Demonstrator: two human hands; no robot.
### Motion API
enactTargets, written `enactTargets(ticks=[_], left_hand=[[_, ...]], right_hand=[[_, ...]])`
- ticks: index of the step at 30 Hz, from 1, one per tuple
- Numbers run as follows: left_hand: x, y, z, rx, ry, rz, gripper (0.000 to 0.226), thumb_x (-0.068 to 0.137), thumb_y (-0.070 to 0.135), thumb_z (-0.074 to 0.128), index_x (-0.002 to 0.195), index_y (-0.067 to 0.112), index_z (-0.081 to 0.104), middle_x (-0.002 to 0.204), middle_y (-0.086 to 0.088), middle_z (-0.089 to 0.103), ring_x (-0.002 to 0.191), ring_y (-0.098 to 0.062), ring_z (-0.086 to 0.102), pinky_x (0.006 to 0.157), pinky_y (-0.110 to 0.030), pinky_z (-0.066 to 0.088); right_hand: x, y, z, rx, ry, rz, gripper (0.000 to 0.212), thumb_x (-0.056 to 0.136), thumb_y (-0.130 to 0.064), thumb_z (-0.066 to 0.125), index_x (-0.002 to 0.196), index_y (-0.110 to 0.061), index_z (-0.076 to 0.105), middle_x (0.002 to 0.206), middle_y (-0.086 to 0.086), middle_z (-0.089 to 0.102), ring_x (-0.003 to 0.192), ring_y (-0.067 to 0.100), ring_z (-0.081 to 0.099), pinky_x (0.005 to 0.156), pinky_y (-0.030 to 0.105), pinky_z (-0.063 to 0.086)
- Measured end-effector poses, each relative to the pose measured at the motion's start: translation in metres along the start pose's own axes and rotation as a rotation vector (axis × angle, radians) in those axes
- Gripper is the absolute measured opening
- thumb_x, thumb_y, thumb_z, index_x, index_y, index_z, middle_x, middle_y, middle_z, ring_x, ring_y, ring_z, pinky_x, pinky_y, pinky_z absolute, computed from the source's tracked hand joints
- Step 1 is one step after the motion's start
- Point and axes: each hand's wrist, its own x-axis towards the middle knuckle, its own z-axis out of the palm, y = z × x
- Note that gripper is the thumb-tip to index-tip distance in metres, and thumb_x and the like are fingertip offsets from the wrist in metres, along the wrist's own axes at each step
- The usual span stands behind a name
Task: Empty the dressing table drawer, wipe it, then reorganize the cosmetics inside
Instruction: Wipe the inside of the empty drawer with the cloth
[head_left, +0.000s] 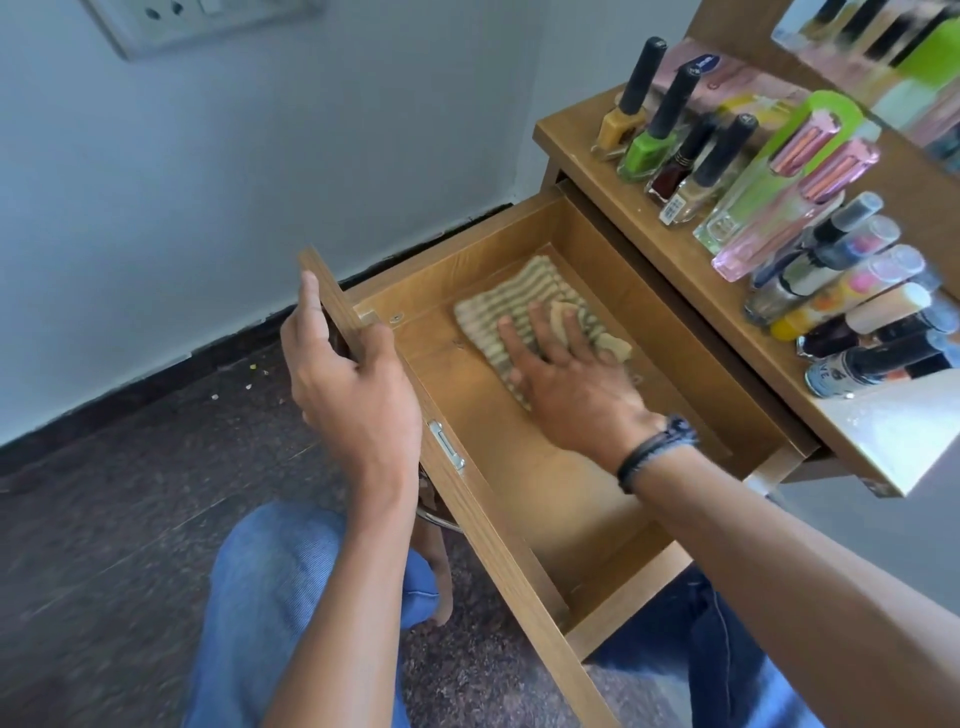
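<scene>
Flat-fingered right hand is pressing cloth in drawer, left hand clamping its front; jolts risk toppling bottles.

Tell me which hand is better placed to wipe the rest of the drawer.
Right: the right hand presses flat on the striped cloth inside the drawer, while the left hand grips its front panel.

The left hand grips the top edge of the drawer front, forefinger stretched up along it. Its other fingers seem to curl behind the panel, though they are hidden. The right hand lies palm-down, fingers spread, pressing the cloth, with dark bands round its wrist.
</scene>
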Motion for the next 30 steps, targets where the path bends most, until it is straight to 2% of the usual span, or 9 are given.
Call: enactTargets(ticks=[3, 8, 13, 15, 18, 22, 24, 26, 30], left_hand=[[0.001, -0.001, 0.001, 0.0, 0.009, 0.0, 0.064, 0.088, 0.006, 0.059, 0.15, 0.017, 0.047, 0.132, 0.0, 0.058, 0.115, -0.003, 0.057, 0.087, -0.001, 0.037], [0.001, 0.0, 0.0, 0.016, 0.008, -0.004, 0.062, 0.09, 0.004, 0.06, 0.15, 0.016, 0.046, 0.134, -0.002, 0.057, 0.103, 0.022, 0.049, 0.082, 0.004, 0.034], [0.0, 0.001, 0.0, 0.018, 0.01, -0.008, 0.065, 0.089, 0.004, 0.059, 0.151, 0.019, 0.046, 0.134, 0.001, 0.057, 0.113, -0.004, 0.056, 0.084, -0.001, 0.038], [0.0, 0.001, 0.0, 0.016, 0.007, -0.008, 0.065, 0.089, 0.005, 0.058, 0.151, 0.02, 0.046, 0.135, 0.002, 0.057, 0.117, -0.008, 0.056, 0.087, -0.006, 0.041], [0.0, 0.001, 0.0, 0.01, 0.0, -0.011, 0.065, 0.09, 0.004, 0.058, 0.151, 0.02, 0.046, 0.137, 0.002, 0.056, 0.119, -0.011, 0.057, 0.089, -0.009, 0.044], [0.001, -0.001, 0.001, 0.007, 0.001, -0.012, 0.065, 0.089, 0.004, 0.058, 0.151, 0.022, 0.046, 0.137, 0.003, 0.056, 0.114, -0.008, 0.058, 0.082, -0.002, 0.04], [0.001, -0.003, 0.002, 0.011, 0.002, -0.012, 0.065, 0.089, 0.005, 0.058, 0.151, 0.022, 0.046, 0.136, 0.001, 0.056, 0.115, -0.012, 0.058, 0.089, -0.011, 0.045], [0.002, -0.004, 0.003, 0.02, 0.0, -0.015, 0.065, 0.088, 0.006, 0.058, 0.15, 0.022, 0.046, 0.136, -0.001, 0.056, 0.118, -0.017, 0.058, 0.097, -0.026, 0.047], [0.001, -0.004, 0.001, 0.025, -0.009, -0.003, 0.064, 0.089, 0.008, 0.06, 0.151, 0.02, 0.046, 0.137, 0.0, 0.056, 0.122, -0.014, 0.057, 0.099, -0.025, 0.046]], right_hand=[[-0.003, -0.03, 0.003, -0.081, 0.008, -0.087, 0.07, 0.109, -0.034, 0.023, 0.153, -0.032, -0.031, 0.159, 0.006, -0.036, 0.151, 0.036, -0.025, 0.125, 0.06, 0.006], [-0.034, -0.043, 0.022, -0.088, 0.029, -0.204, 0.076, 0.107, -0.028, 0.037, 0.157, -0.039, -0.02, 0.166, -0.001, -0.027, 0.155, 0.031, -0.015, 0.123, 0.056, 0.01], [-0.03, -0.011, 0.007, 0.045, 0.087, -0.122, 0.062, 0.107, -0.05, 0.033, 0.158, -0.047, -0.002, 0.169, -0.007, -0.003, 0.153, 0.025, 0.008, 0.117, 0.055, 0.029], [-0.01, 0.007, -0.006, 0.054, 0.1, -0.015, 0.061, 0.107, -0.052, 0.028, 0.159, -0.044, -0.002, 0.169, -0.006, -0.003, 0.153, 0.027, 0.005, 0.113, 0.056, 0.036], [0.021, 0.017, -0.017, 0.016, 0.071, 0.069, 0.062, 0.107, -0.053, 0.021, 0.16, -0.04, -0.009, 0.17, -0.003, -0.013, 0.154, 0.032, -0.005, 0.118, 0.058, 0.03], [0.035, -0.008, -0.019, -0.086, 0.115, 0.014, 0.062, 0.108, -0.044, 0.02, 0.16, -0.034, -0.011, 0.169, 0.002, -0.014, 0.152, 0.04, 0.001, 0.115, 0.063, 0.034], [0.031, -0.024, -0.016, -0.08, 0.153, -0.019, 0.065, 0.107, -0.042, 0.027, 0.16, -0.035, -0.009, 0.169, 0.004, -0.009, 0.149, 0.041, 0.007, 0.109, 0.064, 0.04], [0.021, -0.04, -0.008, -0.079, 0.179, -0.104, 0.067, 0.106, -0.043, 0.033, 0.161, -0.036, -0.006, 0.169, 0.005, -0.007, 0.148, 0.04, 0.01, 0.113, 0.063, 0.036], [0.004, -0.055, 0.009, -0.063, 0.261, -0.244, 0.059, 0.108, -0.045, 0.028, 0.162, -0.038, 0.005, 0.17, 0.004, 0.0, 0.147, 0.037, 0.016, 0.114, 0.056, 0.033]])
